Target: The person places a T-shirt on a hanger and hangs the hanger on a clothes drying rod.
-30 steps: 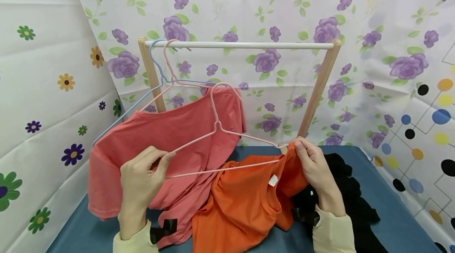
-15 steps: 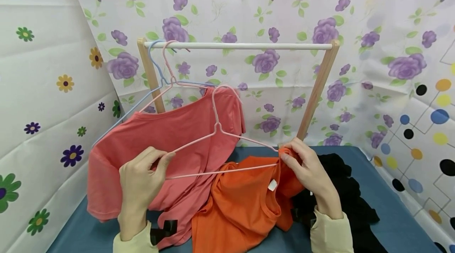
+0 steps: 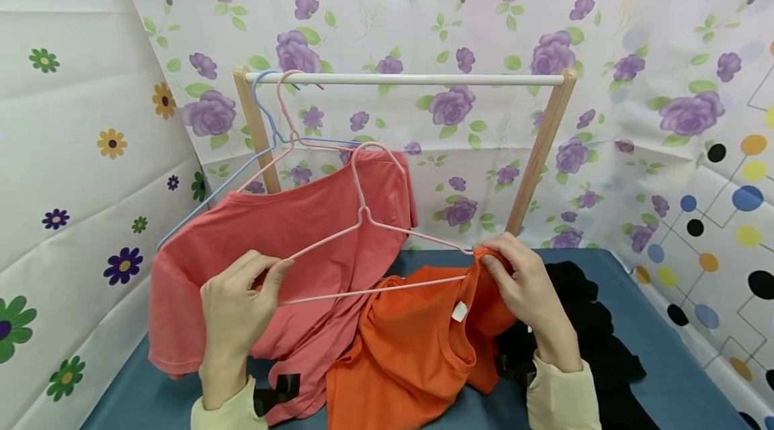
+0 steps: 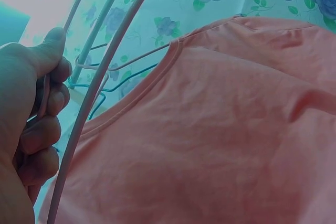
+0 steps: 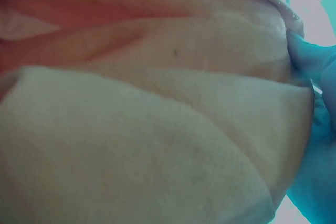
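My left hand [image 3: 238, 302] pinches the left end of a pink clothes hanger [image 3: 326, 240], its curled fingers around the wire in the left wrist view too. The hanger's hook points up, in front of a coral shirt. At the hanger's right end my right hand [image 3: 529, 282] grips the shoulder of an orange shirt [image 3: 405, 342], with the hanger's right tip inside the cloth. The shirt's neckline and white tag [image 3: 459, 311] hang below that hand. In the right wrist view the cloth [image 5: 157, 129] fills most of the frame, with the thumb [image 5: 310, 56] at its edge.
A wooden rack with a white rail [image 3: 411, 79] stands behind. A blue hanger [image 3: 226, 180] and a second pink hanger [image 3: 284, 104] hang at its left end, with the coral shirt [image 3: 284, 235]. Black clothing [image 3: 586, 322] lies on the blue table [image 3: 647, 309] at right.
My right hand has moved left and inward with the orange shirt's shoulder, bunching it over the hanger's end. The hanger has shifted slightly left; my left hand keeps its grip.
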`<state>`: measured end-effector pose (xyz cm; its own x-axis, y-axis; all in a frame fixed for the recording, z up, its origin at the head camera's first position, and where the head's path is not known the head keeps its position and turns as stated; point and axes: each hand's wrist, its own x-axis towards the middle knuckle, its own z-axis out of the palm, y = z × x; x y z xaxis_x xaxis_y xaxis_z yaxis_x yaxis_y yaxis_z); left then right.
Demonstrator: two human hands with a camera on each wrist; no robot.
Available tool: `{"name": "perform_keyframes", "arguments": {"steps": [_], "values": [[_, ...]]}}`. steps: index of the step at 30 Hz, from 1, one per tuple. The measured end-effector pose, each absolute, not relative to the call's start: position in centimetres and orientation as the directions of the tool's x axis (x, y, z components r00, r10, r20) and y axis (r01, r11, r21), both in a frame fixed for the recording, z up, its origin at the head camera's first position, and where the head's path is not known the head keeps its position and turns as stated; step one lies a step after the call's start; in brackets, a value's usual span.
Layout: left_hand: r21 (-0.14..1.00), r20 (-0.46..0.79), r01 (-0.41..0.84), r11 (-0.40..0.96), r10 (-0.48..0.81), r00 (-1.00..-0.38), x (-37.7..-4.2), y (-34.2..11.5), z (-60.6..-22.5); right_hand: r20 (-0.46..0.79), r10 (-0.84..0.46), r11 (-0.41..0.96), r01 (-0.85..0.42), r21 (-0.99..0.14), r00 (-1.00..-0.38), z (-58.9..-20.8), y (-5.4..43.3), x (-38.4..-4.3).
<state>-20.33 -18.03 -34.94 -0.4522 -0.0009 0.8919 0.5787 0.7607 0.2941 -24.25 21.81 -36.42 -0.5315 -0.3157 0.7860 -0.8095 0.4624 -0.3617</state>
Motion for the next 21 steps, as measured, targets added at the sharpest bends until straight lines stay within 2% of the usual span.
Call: {"name": "perform_keyframes", "arguments": {"steps": [3, 11, 21], "values": [[0.3, 0.884, 0.577, 0.76, 0.007, -0.468, -20.3, -18.0, -34.9, 0.781, -0.333, 0.47, -0.811, -0.347, -0.528, -36.3, 21.9, -24.1], [0.288, 0.885, 0.596, 0.75, 0.029, -0.465, -20.5, -17.6, -35.2, 0.763, -0.366, 0.495, -0.805, -0.325, -0.533, -36.2, 21.9, -23.9], [0.283, 0.886, 0.613, 0.738, 0.044, -0.462, -20.9, -17.4, -35.4, 0.758, -0.396, 0.6, -0.771, -0.214, -0.519, -35.8, 20.9, -23.7]]}}
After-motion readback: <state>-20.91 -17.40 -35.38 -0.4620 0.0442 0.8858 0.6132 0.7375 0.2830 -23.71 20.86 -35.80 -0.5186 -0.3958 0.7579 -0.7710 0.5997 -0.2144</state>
